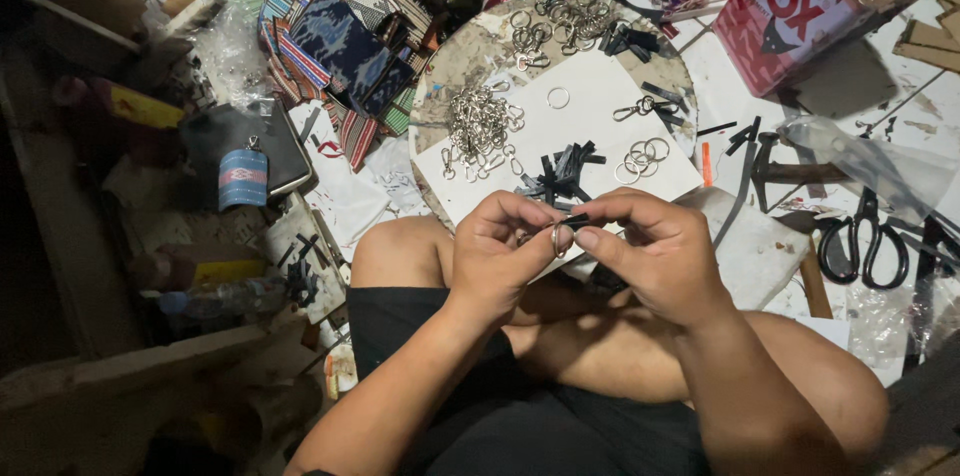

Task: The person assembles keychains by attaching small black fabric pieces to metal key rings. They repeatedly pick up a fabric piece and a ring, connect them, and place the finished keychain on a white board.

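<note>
At the centre of the frame the left hand [497, 251] and right hand [655, 251] meet, fingertips together, pinching a small metal ring [559, 239] and a short black strip [577, 221] between them — the strip seems to pass through the ring, though the fingers hide most of it. Just above the hands lies a round surface [470, 56] with a white sheet [590, 111] carrying a heap of metal clasps [480, 126], loose black strips [565, 171] and key rings [640, 158]. Black scissors [865, 241] lie at the right; woven pouches [340, 36] are piled at the upper left, and a pink box [785, 6] stands at the upper right.
</note>
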